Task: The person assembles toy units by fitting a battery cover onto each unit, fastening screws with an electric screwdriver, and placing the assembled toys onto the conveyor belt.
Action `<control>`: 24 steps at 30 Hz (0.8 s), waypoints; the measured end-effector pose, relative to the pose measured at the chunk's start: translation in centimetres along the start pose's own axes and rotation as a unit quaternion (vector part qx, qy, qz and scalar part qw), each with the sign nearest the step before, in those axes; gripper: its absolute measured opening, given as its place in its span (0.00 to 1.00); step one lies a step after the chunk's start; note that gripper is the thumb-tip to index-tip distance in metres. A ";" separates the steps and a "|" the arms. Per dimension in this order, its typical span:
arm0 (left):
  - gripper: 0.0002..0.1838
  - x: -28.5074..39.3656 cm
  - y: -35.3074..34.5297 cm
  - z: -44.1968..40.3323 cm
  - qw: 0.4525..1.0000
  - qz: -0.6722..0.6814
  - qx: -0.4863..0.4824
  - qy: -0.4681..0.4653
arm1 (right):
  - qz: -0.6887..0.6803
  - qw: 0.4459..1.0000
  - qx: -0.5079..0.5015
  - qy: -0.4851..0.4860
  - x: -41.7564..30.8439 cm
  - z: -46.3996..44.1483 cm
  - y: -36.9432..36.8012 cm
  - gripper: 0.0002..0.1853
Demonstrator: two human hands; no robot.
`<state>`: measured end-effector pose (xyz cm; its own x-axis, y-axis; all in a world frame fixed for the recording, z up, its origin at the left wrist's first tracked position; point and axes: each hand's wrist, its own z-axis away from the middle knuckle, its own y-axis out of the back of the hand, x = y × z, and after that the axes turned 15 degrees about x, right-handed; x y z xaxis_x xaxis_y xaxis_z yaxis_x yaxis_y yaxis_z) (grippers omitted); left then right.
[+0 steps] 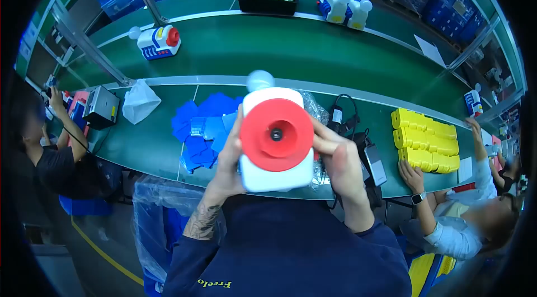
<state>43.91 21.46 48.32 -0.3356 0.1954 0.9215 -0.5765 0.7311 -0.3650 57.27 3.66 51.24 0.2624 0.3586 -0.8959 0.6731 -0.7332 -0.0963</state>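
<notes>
Held up before me is a white toy machine (277, 180) with a wide red round front (254, 140). The front has a dark round hole at its centre, and a pale translucent ball (260, 80) shows at the toy's top. My left hand (228, 157) is closed around its left side. On the other side my right hand (342, 163) grips it, fingers at the edge of the red front. The toy's back is hidden. Behind it, blue flat pieces (196, 123) lie piled on the green bench (168, 146).
Clear plastic wrap (313, 108) and a black cable (349, 104) lie behind my right hand. Yellow shells (425, 140) are stacked at right beside a co-worker (453, 224); another person (67, 157) works at left. Similar toys (159, 43) stand on the green belt (224, 45) and far ledge.
</notes>
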 end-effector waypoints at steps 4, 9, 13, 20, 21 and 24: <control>0.32 -3.0 1.4 -0.7 0.827 -0.372 -0.076 -0.415 | -0.123 0.971 0.028 -0.203 1.3 -1.5 2.2 0.37; 0.28 -3.9 0.7 0.3 0.720 -0.464 -0.081 -0.509 | 0.059 0.967 -0.083 -0.233 0.6 -3.7 4.2 0.29; 0.28 -4.9 0.2 0.2 0.682 -0.522 -0.088 -0.504 | 0.293 0.936 -0.070 -0.181 -0.2 -3.4 2.5 0.36; 0.32 -5.6 -1.3 -0.9 0.672 -0.549 -0.123 -0.481 | 0.177 0.954 0.089 -0.224 4.2 -2.3 2.9 0.36; 0.32 -5.3 -1.7 -1.2 0.663 -0.557 -0.127 -0.484 | 0.176 0.953 0.098 -0.225 4.6 -2.4 3.3 0.32; 0.31 -5.0 -2.7 -2.1 0.675 -0.552 -0.121 -0.475 | 0.056 0.961 0.163 -0.215 4.7 -3.1 3.4 0.24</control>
<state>48.70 19.82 44.98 -0.1935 -0.9785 0.0719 -0.7654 0.1964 0.6128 62.92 4.66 48.05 -0.0377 0.0466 -0.9982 0.3870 -0.9203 -0.0576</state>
